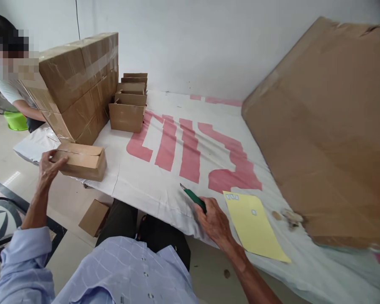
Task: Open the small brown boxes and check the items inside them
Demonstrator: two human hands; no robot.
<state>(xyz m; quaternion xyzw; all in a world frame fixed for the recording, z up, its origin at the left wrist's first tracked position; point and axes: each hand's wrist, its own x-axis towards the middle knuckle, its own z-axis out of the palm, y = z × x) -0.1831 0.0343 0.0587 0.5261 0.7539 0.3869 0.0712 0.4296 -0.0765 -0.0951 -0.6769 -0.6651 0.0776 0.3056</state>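
My left hand (pixel 50 166) grips the left end of a small closed cardboard box (pixel 82 162), its thumb on the top by the seam. The box lies at the near left edge of the cloth-covered table (pixel 139 181). In my right hand (pixel 213 219) is a green utility knife (pixel 194 199), its blade pointing up and left, low over the table's front edge. A yellow sheet (pixel 255 226) with small stickers lies just right of that hand.
Large taped cartons (pixel 82 84) are stacked at the left, with several open small boxes (pixel 128 114) beside them. A big cardboard sheet (pixel 335 135) leans at the right. Another person (pixel 22 99) sits at the far left near a green basin (pixel 15 120). A box (pixel 94 216) is on the floor.
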